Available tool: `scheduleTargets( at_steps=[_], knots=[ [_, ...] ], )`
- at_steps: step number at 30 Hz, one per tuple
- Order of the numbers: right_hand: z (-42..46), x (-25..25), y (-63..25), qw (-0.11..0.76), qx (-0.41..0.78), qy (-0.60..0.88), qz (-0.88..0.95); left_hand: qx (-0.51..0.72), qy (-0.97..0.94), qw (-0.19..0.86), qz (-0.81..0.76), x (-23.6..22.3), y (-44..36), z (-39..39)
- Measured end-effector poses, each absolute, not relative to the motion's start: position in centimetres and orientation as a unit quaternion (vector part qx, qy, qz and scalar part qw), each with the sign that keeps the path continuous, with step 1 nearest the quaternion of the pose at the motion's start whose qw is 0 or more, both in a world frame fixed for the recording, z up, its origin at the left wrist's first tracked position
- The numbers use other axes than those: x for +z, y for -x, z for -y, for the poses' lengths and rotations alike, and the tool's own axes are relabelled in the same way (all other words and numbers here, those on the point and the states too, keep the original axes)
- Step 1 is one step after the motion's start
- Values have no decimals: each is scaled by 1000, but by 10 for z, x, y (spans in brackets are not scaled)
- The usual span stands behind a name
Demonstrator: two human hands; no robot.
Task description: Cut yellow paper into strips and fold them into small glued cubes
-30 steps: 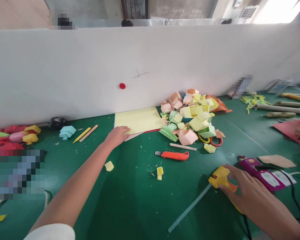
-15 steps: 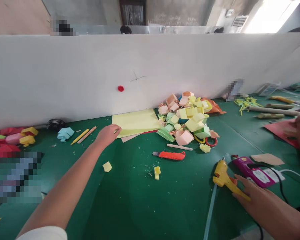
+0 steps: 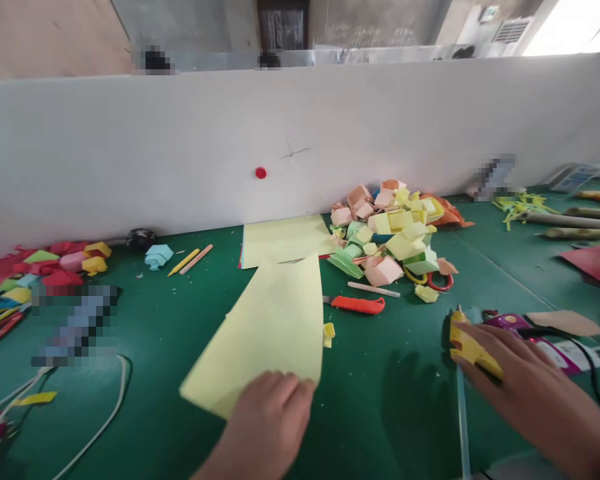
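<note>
My left hand [image 3: 275, 420] is closed on the near edge of a pale yellow sheet of paper [image 3: 265, 327], which lifts and curves above the green table. The sheet's far end overlaps a stack of more yellow paper [image 3: 280, 235] by the white partition. My right hand [image 3: 515, 367] hovers over a yellow hot glue gun [image 3: 473, 350], fingers stretched out and apart; it partly hides the gun. A clear blue glue stick [image 3: 463, 427] trails from the gun's rear. Beside the sheet lie a red utility knife [image 3: 359, 305] and a small folded yellow paper piece [image 3: 329, 335].
Folded paper pieces [image 3: 385, 267] are heaped at the partition, with red-handled scissors [image 3: 443, 283] beneath. A purple power strip [image 3: 510, 323] sits at right with cables. Two thin sticks [image 3: 190, 260] and a blue paper shape [image 3: 159, 256] lie left, near a white cable [image 3: 120, 393].
My left hand has drawn a yellow sheet off the stack toward me. My right hand has moved from behind the glue gun's handle to above it. The view has shifted left.
</note>
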State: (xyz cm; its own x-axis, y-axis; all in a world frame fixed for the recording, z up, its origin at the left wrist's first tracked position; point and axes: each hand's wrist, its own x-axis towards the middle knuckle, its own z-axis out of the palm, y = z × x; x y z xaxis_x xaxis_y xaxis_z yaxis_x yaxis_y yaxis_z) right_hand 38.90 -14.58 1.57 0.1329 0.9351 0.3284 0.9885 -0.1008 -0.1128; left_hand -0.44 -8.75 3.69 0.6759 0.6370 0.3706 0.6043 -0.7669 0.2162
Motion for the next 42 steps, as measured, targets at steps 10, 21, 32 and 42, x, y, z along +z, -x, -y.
scheduleTargets(
  at_steps=[10, 21, 32, 42],
  knots=[
    [83, 27, -263, 154, 95, 581, 794, 109, -847, 322, -410, 18, -6, 119],
    [63, 12, -265, 171, 151, 588, 776, 75, -874, 153, -454, 10, 82, 72],
    [76, -1, -352, 132, 33, 679, 722, 80, -824, 259, -497, 22, 1, 91],
    [64, 16, -345, 122, -7, 653, 748, 6, -901, 141, -411, 10, 41, 37]
  ],
)
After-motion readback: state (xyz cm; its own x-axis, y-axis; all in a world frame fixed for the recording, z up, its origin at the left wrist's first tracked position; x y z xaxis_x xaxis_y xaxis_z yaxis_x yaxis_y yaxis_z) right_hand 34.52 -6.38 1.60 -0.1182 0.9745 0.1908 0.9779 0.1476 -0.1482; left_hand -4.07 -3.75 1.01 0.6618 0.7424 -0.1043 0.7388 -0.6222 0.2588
